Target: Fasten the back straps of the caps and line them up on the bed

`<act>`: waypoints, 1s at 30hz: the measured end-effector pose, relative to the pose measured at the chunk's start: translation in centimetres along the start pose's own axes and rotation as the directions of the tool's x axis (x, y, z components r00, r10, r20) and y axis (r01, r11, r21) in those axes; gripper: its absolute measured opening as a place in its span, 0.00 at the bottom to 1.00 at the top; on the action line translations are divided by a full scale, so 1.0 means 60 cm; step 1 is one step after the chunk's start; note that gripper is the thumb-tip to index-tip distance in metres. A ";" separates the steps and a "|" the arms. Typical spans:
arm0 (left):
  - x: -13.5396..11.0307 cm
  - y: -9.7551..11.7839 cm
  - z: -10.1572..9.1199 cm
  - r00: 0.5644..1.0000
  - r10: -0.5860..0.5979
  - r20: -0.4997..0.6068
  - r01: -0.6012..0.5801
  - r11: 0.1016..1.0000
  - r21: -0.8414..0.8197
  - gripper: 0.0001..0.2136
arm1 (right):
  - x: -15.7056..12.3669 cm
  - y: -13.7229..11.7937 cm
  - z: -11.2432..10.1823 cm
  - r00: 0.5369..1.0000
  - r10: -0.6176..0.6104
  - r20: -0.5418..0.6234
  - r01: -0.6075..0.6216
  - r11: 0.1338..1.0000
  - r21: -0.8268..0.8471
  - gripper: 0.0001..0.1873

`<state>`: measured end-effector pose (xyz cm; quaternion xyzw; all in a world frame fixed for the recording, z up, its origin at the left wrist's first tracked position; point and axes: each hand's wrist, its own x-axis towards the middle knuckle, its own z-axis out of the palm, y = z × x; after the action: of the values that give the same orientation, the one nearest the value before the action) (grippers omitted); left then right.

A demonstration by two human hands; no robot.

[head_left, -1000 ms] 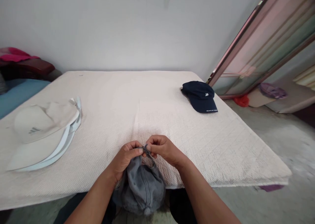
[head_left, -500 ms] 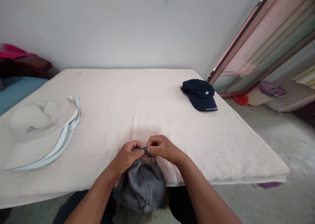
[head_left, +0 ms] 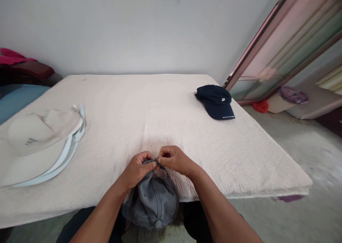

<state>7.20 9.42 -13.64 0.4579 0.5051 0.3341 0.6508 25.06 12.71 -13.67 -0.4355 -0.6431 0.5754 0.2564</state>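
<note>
A grey baseball cap (head_left: pixel 157 200) hangs from both hands at the front edge of the bed, its crown and top button toward me. With thumb and fingers, my left hand (head_left: pixel 140 168) pinches the cap's back edge beside the strap. Close against it, my right hand (head_left: pixel 175 161) pinches the adjusting strap (head_left: pixel 162 167) at the back opening. The fingertips nearly meet, and the fastening between them is mostly hidden. The cap's brim is out of sight beneath the crown.
Pale caps (head_left: pixel 45 143) lie stacked on the left of the cream-covered bed (head_left: pixel 117 107). A navy cap (head_left: pixel 215 100) lies at the back right. A grey wall (head_left: pixel 133 29) stands behind, and a glass-panelled door (head_left: pixel 267 57) at right. Beyond the bed is a bin (head_left: pixel 283 98).
My hands stay pinched at the cap's strap, with a very slight shift of the right fingers. The whole view has moved slightly.
</note>
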 end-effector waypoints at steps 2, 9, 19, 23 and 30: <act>0.000 0.000 0.001 1.000 0.018 0.006 -0.018 0.999 -0.047 0.09 | 0.000 0.001 -0.002 1.000 0.014 0.012 -0.014 1.000 0.009 0.05; 0.002 -0.008 -0.003 0.994 0.095 0.058 -0.091 0.994 -0.059 0.07 | -0.002 -0.004 -0.007 0.996 0.037 0.084 -0.046 0.994 0.099 0.06; 0.000 -0.012 0.007 0.974 0.222 -0.047 -0.213 0.966 0.144 0.05 | 0.006 0.009 0.002 0.997 0.080 -0.015 -0.079 0.996 0.053 0.05; -0.004 -0.009 0.006 0.964 0.250 -0.088 -0.224 0.946 0.237 0.03 | 0.007 0.012 0.000 0.999 0.046 0.014 -0.046 0.996 0.076 0.06; 0.001 -0.011 0.006 0.987 0.105 -0.119 -0.088 0.987 0.134 0.06 | 0.008 0.017 0.000 0.997 0.061 0.042 -0.065 0.991 0.118 0.06</act>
<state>7.53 9.16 -14.26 0.5008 0.5425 0.3603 0.5702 25.10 13.07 -14.73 -0.4285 -0.5982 0.6288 0.2514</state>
